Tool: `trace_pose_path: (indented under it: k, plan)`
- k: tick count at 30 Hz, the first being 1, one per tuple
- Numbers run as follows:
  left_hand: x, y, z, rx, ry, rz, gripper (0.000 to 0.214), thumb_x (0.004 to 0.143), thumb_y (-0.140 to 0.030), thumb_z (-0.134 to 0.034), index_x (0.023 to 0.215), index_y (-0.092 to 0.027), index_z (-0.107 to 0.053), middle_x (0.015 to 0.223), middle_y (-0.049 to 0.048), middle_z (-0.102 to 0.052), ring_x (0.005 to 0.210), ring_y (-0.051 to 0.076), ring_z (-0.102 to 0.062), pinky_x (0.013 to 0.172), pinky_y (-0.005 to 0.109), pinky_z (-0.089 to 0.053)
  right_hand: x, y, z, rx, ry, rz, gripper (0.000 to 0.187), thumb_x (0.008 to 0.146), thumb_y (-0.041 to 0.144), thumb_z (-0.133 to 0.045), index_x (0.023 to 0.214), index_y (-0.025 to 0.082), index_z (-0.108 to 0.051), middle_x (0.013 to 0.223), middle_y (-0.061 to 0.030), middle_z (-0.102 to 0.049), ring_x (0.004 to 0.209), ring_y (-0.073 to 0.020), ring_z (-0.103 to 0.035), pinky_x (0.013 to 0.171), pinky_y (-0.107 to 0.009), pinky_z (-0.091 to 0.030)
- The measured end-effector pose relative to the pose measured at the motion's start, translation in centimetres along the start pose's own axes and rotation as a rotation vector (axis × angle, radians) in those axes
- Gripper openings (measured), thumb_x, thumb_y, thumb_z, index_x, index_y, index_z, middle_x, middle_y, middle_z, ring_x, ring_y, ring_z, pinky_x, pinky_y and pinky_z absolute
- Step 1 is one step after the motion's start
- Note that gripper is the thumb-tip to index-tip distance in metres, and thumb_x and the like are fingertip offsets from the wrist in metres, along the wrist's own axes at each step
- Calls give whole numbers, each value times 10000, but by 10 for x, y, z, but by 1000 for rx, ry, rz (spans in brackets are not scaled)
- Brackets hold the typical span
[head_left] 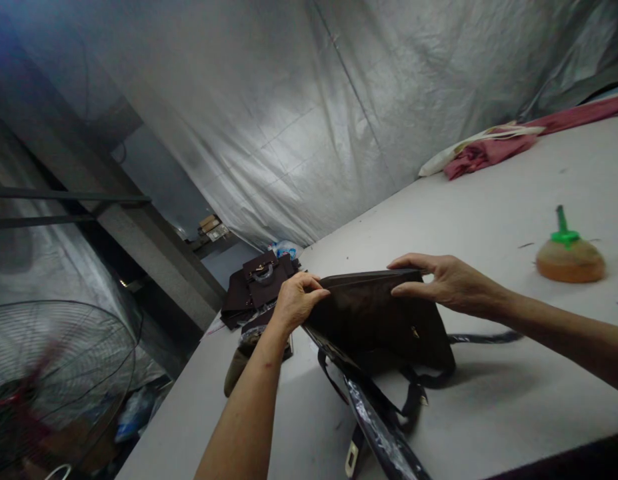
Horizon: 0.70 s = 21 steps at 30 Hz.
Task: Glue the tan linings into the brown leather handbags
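A dark brown handbag (383, 323) stands tilted on the white table (489, 220), with its straps (383, 413) trailing toward me. My left hand (295, 301) is closed on the bag's upper left corner. My right hand (446, 280) pinches the bag's top edge at the right, thumb below and fingers over the rim. A small gold clasp (415, 331) shows on the bag's front.
More dark bags (256, 283) lie piled at the table's far left end. A brown dome with a green top (569, 257) sits at the right. Pink cloth and a white bag (489, 150) lie at the far edge. A standing fan (53, 380) spins lower left.
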State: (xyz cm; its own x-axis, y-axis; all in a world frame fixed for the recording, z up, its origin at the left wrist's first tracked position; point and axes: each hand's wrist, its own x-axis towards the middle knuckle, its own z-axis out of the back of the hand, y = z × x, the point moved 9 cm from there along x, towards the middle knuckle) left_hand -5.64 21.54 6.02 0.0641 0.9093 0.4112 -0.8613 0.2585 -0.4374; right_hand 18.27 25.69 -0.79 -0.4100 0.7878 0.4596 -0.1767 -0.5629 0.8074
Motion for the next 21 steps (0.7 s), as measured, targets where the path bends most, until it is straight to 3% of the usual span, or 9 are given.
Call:
trace_pose_path:
  k: [5, 9, 17, 21]
  plan:
    - [-2, 6, 1, -42, -44, 41, 65, 727, -177, -724, 663, -184, -717, 894, 23, -743, 866, 152, -675, 839, 245, -483, 14, 5, -1, -85, -68, 41, 301, 801, 456, -631, 932, 203, -727, 825, -9, -724, 763, -190, -654, 699, -298, -491]
    - [-5, 12, 3, 10, -81, 173, 72, 704, -254, -752, 692, -184, -741, 758, 17, -740, 719, 151, -660, 684, 241, -464, 25, -2, 0, -113, -106, -16, 264, 779, 393, -605, 910, 202, -731, 805, 2, -720, 740, -181, -647, 680, -290, -483]
    - [-1, 16, 2, 141, -136, 225, 147, 709, -349, -734, 710, -205, -761, 688, 21, -717, 664, 156, -627, 606, 245, -406, 37, -1, -9, -74, 36, -104, 281, 755, 457, -633, 838, 212, -739, 741, 17, -711, 690, -159, -627, 617, -254, -459]
    - [0, 11, 1, 182, -134, 224, 130, 717, -330, -721, 695, -206, -754, 674, 24, -712, 660, 161, -627, 623, 253, -409, 47, 14, -9, -276, 83, -11, 259, 791, 430, -596, 814, 225, -754, 736, 15, -717, 726, -167, -642, 645, -259, -448]
